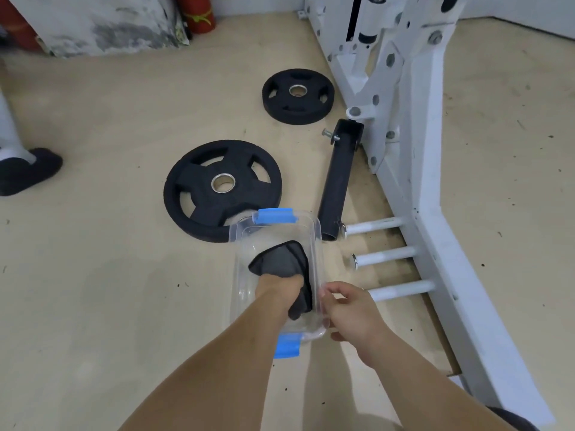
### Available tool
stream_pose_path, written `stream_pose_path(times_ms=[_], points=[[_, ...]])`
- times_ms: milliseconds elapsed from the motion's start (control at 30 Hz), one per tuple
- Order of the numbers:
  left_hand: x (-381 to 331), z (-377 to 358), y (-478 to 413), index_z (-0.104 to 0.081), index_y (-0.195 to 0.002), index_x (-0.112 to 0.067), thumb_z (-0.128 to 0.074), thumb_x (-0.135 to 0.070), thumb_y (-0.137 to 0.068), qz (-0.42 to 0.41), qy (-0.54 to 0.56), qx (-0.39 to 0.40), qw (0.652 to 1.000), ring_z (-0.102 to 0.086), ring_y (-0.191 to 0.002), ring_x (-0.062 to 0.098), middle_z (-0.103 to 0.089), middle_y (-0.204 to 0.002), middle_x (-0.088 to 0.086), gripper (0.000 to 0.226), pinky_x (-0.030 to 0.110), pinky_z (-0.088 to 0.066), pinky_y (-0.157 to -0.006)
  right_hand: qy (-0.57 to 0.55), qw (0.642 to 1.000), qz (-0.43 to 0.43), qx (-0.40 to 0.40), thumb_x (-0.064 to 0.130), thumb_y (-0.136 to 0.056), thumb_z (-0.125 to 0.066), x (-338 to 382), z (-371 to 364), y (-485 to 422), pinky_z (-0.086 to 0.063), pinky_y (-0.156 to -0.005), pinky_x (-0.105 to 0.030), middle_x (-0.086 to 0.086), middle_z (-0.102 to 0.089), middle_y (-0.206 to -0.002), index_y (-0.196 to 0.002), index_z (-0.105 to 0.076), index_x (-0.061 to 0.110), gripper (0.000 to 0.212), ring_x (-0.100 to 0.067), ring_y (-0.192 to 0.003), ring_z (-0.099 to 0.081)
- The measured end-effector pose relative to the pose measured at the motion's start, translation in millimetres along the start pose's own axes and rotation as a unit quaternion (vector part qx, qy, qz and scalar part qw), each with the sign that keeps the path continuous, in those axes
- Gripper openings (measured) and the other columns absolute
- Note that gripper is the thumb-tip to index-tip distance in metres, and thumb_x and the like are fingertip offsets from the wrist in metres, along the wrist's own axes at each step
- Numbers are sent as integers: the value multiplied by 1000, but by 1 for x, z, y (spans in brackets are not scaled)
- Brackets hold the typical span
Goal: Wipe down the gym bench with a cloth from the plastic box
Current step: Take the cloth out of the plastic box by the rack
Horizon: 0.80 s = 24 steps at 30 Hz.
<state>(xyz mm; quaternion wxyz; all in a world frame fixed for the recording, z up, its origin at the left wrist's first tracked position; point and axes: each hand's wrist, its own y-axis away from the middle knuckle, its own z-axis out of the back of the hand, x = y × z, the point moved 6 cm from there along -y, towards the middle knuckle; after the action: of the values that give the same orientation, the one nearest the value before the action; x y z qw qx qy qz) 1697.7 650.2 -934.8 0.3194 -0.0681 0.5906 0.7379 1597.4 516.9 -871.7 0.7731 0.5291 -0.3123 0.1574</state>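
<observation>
A clear plastic box with blue latches stands open on the floor in the lower middle of the head view. Inside it lies a dark grey cloth. My left hand reaches into the box and is closed on the cloth. My right hand grips the box's right rim near its close corner. The white gym machine frame rises at the right; no padded bench surface shows in the frame.
Two black weight plates lie on the beige floor, a large one touching the box's far end and a smaller one beyond. A black tube lies beside the frame. White pegs stick out. Someone's slippered foot stands far left.
</observation>
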Motion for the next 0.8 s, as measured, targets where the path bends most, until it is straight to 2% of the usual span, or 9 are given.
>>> stream_pose_path(times_ms=[67,133,200,333,433,567,633,733,800], points=[[-14,1,16,-56,-113,-8,-72,-32,-63,-3,53,30,998,-67,-93,34,-67,-104,13,57,48,-59,-89,14,1000,14,-13,26,-99,-64,5,-1,5,-50,-62,-25,-2,-70,-88,-112,-74,19,18,-17,-68,-63],[-31,7,38,-59,-109,-7,-71,-31,-61,-17,66,56,996,-68,-89,34,-69,-102,16,55,47,-60,-86,33,998,25,-46,33,-101,-61,19,4,14,-53,-89,-31,-5,-69,-116,-137,-61,17,40,-22,-101,-66],[-55,18,72,-61,-109,-5,-70,-32,-62,-39,58,82,994,-69,-82,33,-72,-101,18,55,40,-60,-75,15,996,36,-83,43,-102,-53,46,17,37,-46,-107,-39,-5,-61,-138,-148,-50,17,53,-25,-127,-59],[-111,38,191,-64,-107,-2,-67,-28,-69,-69,21,137,988,-61,-58,33,-73,-84,20,46,27,-45,-49,-85,994,27,-65,52,-102,-48,115,64,113,-56,-94,-42,-13,-71,-110,-113,-66,10,47,-34,-107,-68],[-149,40,318,-64,-105,-6,-64,-19,-79,-97,16,197,976,-61,-62,31,-69,-82,16,29,28,-44,-48,-162,985,-38,43,64,-98,-49,169,99,198,-62,-90,-41,-4,-80,-107,-115,-73,22,52,-23,-102,-76],[-197,45,484,-65,-102,-14,-68,-17,-77,-127,28,250,959,-65,-70,29,-71,-86,12,25,28,-43,-47,-218,975,-40,33,67,-90,-60,243,172,320,-60,-98,-47,-4,-82,-106,-115,-76,22,54,-24,-103,-77],[-220,51,560,-66,-106,-19,-73,-20,-72,-147,19,256,955,-71,-77,28,-76,-94,11,35,32,-49,-50,-235,972,-29,3,66,-87,-66,273,216,385,-60,-98,-47,-4,-83,-104,-113,-78,19,56,-25,-102,-77],[-248,54,672,-64,-113,-24,-80,-20,-70,-185,-3,279,942,-76,-91,22,-78,-101,3,46,42,-62,-75,-258,965,-10,-31,66,-80,-75,307,278,483,-59,-99,-48,-3,-82,-107,-114,-77,17,60,-24,-103,-78],[-258,53,743,-63,-115,-24,-84,-20,-70,-201,-29,295,934,-76,-92,19,-78,-102,0,50,42,-62,-81,-281,958,0,-52,62,-79,-79,319,318,545,-60,-97,-46,-2,-82,-108,-118,-73,16,61,-22,-102,-78]])
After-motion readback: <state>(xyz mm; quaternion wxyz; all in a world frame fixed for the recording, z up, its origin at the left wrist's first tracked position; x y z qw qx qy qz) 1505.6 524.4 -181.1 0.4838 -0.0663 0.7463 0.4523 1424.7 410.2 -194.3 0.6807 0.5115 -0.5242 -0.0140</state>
